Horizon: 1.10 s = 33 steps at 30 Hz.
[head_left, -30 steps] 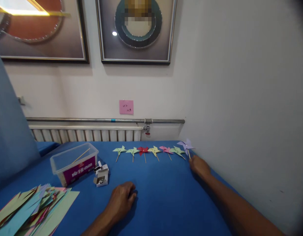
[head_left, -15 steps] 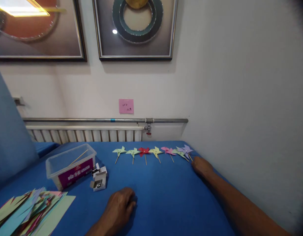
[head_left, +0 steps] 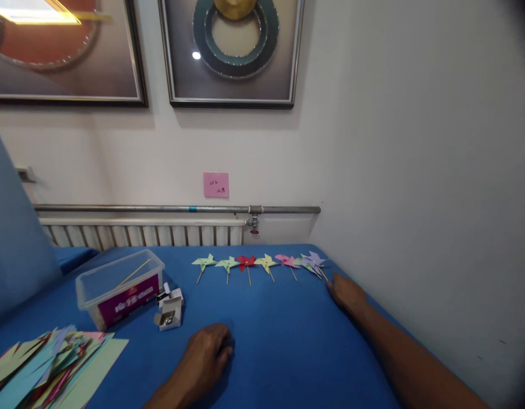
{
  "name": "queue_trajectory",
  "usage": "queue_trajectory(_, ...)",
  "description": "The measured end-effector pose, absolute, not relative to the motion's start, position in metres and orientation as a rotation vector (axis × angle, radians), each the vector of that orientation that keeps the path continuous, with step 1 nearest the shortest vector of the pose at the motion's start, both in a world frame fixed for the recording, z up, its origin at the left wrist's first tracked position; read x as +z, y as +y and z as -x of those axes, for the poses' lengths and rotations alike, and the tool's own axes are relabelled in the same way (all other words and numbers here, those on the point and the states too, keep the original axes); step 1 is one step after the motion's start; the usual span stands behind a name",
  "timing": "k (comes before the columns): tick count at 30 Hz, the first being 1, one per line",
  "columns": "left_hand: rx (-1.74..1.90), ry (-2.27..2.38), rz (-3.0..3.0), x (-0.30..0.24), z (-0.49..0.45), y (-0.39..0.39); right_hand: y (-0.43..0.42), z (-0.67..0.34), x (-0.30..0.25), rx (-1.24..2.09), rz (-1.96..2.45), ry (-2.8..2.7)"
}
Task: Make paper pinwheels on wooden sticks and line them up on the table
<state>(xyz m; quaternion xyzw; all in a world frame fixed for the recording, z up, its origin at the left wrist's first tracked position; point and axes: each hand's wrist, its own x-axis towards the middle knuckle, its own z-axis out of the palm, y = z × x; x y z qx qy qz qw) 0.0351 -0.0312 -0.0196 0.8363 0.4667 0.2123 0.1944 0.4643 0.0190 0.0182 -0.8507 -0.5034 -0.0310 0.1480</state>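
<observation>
My right hand (head_left: 346, 292) reaches to the far right of the blue-covered table, its fingers closed at the lower end of the stick of a purple paper pinwheel (head_left: 314, 261). That pinwheel lies overlapping a pale green pinwheel (head_left: 300, 262). To its left, in a row, are a pink pinwheel (head_left: 287, 260), a yellow pinwheel (head_left: 266, 262), a red pinwheel (head_left: 246, 262) and two light green pinwheels (head_left: 226, 264). My left hand (head_left: 205, 353) rests on the cloth nearer me, fingers curled, with nothing visible in it.
At left stands a clear plastic box (head_left: 120, 289) with a thin stick in it. Beside it lies a small open white carton (head_left: 169, 314) with shiny metal pieces. Coloured paper strips (head_left: 53, 366) are heaped front left. A wall (head_left: 416, 170) borders the right side.
The purple pinwheel has shifted slightly left over the pale green one, and more of its stick shows. The whole view has drifted a little; my left hand stays put.
</observation>
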Motion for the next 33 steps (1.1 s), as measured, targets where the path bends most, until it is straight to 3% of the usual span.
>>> queue_trajectory(9,0.67,1.368,-2.306,-0.015,-0.031,-0.026,-0.018,-0.356,0.018,-0.029,2.22,-1.693)
queue_trajectory(14,0.698,1.425,-2.352,-0.014,-0.024,-0.019,-0.038,-0.236,0.019,0.326,1.559,-1.826)
queue_trajectory(18,0.681,1.592,-2.343,-0.011,-0.014,-0.011,-0.057,-0.171,0.003,0.484,1.322,-1.812)
queue_trajectory(24,0.756,1.72,-2.3,-0.003,-0.005,-0.007,-0.058,-0.16,-0.028,0.549,1.308,-1.767)
queue_trajectory(33,1.012,1.733,-2.293,0.0,-0.002,-0.004,-0.054,-0.163,-0.027,0.664,1.312,-1.732)
